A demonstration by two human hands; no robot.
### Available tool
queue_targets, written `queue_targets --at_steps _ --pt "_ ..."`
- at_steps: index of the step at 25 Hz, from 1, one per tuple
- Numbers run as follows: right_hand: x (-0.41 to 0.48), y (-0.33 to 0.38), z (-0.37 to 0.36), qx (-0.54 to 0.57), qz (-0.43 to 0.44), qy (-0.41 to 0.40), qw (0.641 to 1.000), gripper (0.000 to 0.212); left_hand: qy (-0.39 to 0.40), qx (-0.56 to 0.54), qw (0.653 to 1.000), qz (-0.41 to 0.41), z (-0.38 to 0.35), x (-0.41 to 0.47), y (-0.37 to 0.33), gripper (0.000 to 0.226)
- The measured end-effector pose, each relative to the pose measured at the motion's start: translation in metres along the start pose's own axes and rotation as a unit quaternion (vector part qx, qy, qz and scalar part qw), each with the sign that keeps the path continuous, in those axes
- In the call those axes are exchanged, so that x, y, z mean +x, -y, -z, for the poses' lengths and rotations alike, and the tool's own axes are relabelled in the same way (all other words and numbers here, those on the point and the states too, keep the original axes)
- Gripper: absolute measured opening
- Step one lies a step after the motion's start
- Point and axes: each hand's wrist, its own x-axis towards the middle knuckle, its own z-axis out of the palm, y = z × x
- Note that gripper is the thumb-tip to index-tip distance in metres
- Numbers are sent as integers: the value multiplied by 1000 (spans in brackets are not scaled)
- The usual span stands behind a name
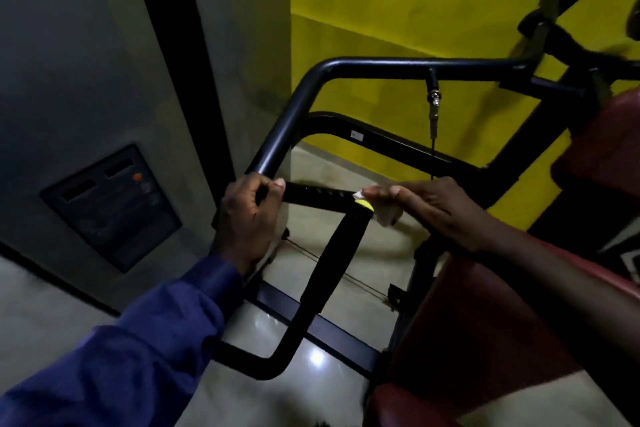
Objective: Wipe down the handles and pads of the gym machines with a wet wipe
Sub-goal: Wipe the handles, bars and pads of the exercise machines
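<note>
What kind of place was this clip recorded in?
Most likely a gym. A black tubular machine frame with a cable hanging from it, a grip handle held by the left hand, and red upholstered pads against a yellow wall point to that.

This is a gym, seen from close above one of its weight machines. A black tubular steel frame (398, 65) bends around a grip bar (318, 196), a thin cable (433, 149) hangs from a clip on the top tube, and red upholstered pads (485, 315) sit at the right. Behind the machine stands a bright yellow wall (398, 10) with black painted lettering, beside a grey wall (86, 62) and a glossy pale tiled floor (311, 357).
</note>
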Motion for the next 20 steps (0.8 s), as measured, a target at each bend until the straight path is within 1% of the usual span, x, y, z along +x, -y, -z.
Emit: queue_targets --at_steps 1,2,3,4,5,6,7,9,11,12,14,15,16,17,18,20 --pt "12 -1 5 -36 4 29 999 35 -24 44 999 -18 1 5 8 31" --pt "26 -3 5 -71 0 76 995 44 -39 92 995 -26 3 10 16 31" --pt "41 -5 3 -109 -1 133 985 49 -43 137 990 -9 4 16 25 30" --pt "57 -7 1 -143 -14 194 970 46 -38 174 984 27 5 23 33 32" --pt "71 -11 -2 -149 -41 246 957 32 -20 192 978 73 6 28 38 38" --pt "80 -11 -5 -112 -77 291 947 23 -3 188 976 113 5 33 43 45" --pt "87 -17 -8 -60 -106 327 937 22 6 165 977 133 3 37 47 49" --pt "93 -18 -4 3 -123 379 917 29 1 135 985 111 -2 39 53 49" --pt "101 -10 -2 44 -108 418 901 29 -15 146 985 89 -3 38 57 44" --pt "110 -5 -3 92 -112 415 898 27 -21 145 985 90 -3 37 57 40" --pt "133 -1 -14 219 -140 358 897 31 -34 146 985 83 -4 35 59 35" --pt "141 2 -22 264 -147 331 894 32 -40 147 985 82 -4 35 59 36" --pt "147 3 -31 263 -132 311 904 28 -46 147 985 82 -4 36 60 37" --pt "148 1 -38 228 -117 284 924 21 -47 147 985 83 -4 35 61 40" --pt "149 -4 -42 180 -95 251 946 21 -48 149 984 83 -4 35 62 42" --pt "150 -2 -45 57 -84 201 974 33 -49 157 983 81 -5 36 63 44"
